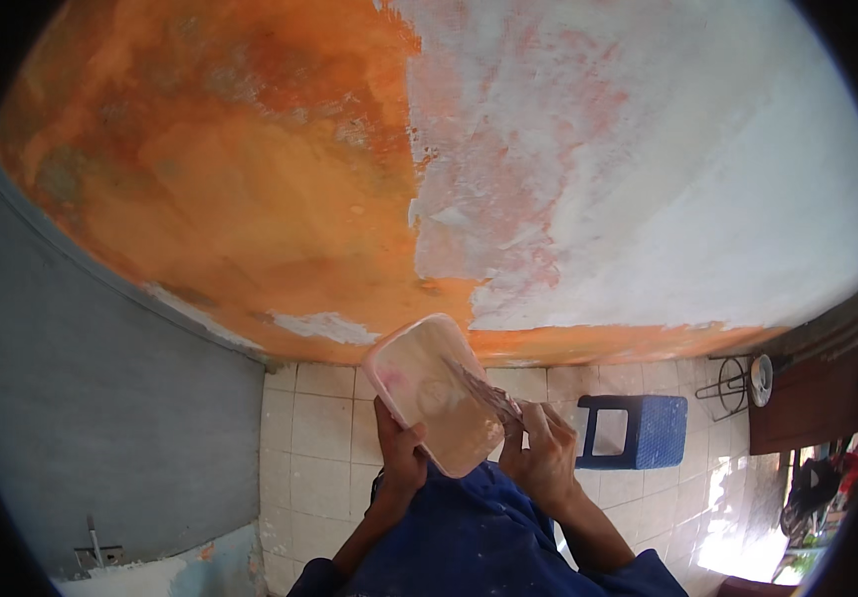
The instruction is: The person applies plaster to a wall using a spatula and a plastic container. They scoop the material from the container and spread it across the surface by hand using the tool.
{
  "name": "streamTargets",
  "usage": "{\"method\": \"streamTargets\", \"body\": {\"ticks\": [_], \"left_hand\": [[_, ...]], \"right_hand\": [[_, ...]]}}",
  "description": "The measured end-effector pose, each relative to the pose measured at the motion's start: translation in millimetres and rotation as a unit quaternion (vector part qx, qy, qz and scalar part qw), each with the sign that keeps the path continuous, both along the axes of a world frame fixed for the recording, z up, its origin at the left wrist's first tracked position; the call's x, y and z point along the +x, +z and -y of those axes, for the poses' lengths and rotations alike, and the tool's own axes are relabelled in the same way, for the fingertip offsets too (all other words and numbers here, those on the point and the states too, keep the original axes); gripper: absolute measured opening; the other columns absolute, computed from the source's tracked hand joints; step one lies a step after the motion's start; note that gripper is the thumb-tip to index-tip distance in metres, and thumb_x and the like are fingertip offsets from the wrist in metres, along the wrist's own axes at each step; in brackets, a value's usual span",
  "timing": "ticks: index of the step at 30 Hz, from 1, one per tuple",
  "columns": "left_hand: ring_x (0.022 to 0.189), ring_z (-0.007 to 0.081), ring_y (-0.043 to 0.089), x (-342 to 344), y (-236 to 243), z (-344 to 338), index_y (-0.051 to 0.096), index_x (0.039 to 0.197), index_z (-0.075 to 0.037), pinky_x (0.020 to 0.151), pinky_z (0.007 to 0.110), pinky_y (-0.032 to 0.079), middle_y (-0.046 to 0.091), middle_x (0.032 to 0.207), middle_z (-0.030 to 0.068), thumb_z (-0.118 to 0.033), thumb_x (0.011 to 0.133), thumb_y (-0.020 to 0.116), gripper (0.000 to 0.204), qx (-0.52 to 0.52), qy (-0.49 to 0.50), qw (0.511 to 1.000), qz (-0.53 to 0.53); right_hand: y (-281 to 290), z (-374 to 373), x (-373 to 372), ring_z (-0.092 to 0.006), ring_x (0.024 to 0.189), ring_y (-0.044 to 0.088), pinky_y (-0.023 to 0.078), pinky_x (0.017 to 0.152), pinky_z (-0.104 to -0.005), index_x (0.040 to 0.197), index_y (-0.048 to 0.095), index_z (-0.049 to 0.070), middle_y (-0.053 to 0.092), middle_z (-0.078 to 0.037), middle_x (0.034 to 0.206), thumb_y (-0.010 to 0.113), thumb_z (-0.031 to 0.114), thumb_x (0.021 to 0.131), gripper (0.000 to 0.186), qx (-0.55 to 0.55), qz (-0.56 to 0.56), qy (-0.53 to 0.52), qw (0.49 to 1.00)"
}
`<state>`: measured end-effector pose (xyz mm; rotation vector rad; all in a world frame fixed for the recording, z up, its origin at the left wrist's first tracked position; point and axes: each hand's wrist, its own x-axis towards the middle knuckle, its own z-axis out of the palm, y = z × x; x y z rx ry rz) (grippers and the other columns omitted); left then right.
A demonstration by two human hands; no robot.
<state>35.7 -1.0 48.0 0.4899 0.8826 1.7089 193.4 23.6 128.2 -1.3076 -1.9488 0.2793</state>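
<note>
My left hand (402,450) grips the left side of a pale pink rectangular tub (417,383), its thumb over the rim. The tub is tilted, and a thin smear of whitish paste coats its inside. In my right hand (542,453) is a putty knife (489,392), smeared with paste, its blade reaching over the tub's right rim into it. My fingers hide the knife's handle. Beyond the tub rises a wall, bare orange (240,199) on the left and coated with white filler (648,169) on the right.
A blue plastic stool (660,431) lies on its side on the tiled floor (321,428) to the right. Behind it stands a dark metal rack (727,388) by a brown cabinet (812,388). A grey panel (120,378) borders the left side.
</note>
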Motion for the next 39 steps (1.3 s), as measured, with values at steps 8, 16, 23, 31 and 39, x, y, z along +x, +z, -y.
{"method": "streamTargets", "body": {"ticks": [8, 16, 23, 31, 39], "left_hand": [[0.107, 0.0191, 0.046, 3.9, -1.4, 6.5, 0.035, 0.124, 0.000, 0.094, 0.032, 0.039, 0.045, 0.114, 0.0111, 0.000, 0.068, 0.055, 0.060, -0.043, 0.027, 0.983, -0.174], [0.105, 0.0206, 0.048, 7.9, 11.9, 9.8, 0.036, 0.122, 0.000, 0.093, 0.035, 0.041, 0.046, 0.112, 0.0114, 0.000, 0.067, 0.056, 0.059, -0.039, 0.056, 0.979, -0.193], [0.107, 0.0208, 0.049, 3.7, 2.9, 14.3, 0.036, 0.124, 0.000, 0.094, 0.035, 0.041, 0.046, 0.113, 0.0119, -0.007, 0.067, 0.059, 0.063, -0.040, 0.034, 0.977, -0.207], [0.110, 0.0219, 0.049, 7.7, 5.2, 11.7, 0.034, 0.126, 0.001, 0.095, 0.035, 0.041, 0.047, 0.115, 0.0129, -0.004, 0.068, 0.058, 0.063, -0.061, 0.020, 0.974, -0.217], [0.106, 0.0217, 0.049, 10.6, -5.9, 10.8, 0.035, 0.127, 0.002, 0.094, 0.035, 0.040, 0.047, 0.115, 0.0131, -0.005, 0.068, 0.058, 0.064, -0.092, 0.030, 0.969, -0.228]], "right_hand": [[-23.6, 2.9, -3.2, -0.0332, 0.059, 0.059, 0.047, 0.047, -0.0426, 0.081, 0.052, 0.000, 0.058, -0.016, 0.065, 0.057, 0.000, 0.078, 0.006, -0.045, 0.081, 0.015, 0.996], [-38.4, 16.2, -3.5, -0.0417, 0.059, 0.061, 0.049, 0.053, -0.0440, 0.079, 0.051, -0.005, 0.059, -0.025, 0.066, 0.060, 0.003, 0.079, 0.012, -0.196, -0.019, -0.004, 0.980], [-32.0, 25.5, -5.4, -0.0347, 0.055, 0.063, 0.047, 0.049, -0.0374, 0.084, 0.055, -0.004, 0.058, -0.021, 0.060, 0.062, 0.002, 0.080, 0.010, -0.234, -0.095, -0.034, 0.967], [-45.3, 39.6, -7.8, -0.0257, 0.048, 0.060, 0.044, 0.046, -0.0333, 0.085, 0.057, -0.003, 0.057, -0.017, 0.058, 0.061, 0.001, 0.079, 0.008, -0.212, -0.128, -0.053, 0.967], [-38.6, 46.8, -14.8, -0.0201, 0.046, 0.057, 0.042, 0.046, -0.0308, 0.084, 0.056, -0.003, 0.056, -0.014, 0.055, 0.063, 0.004, 0.081, 0.010, -0.242, -0.118, -0.060, 0.961]]}}
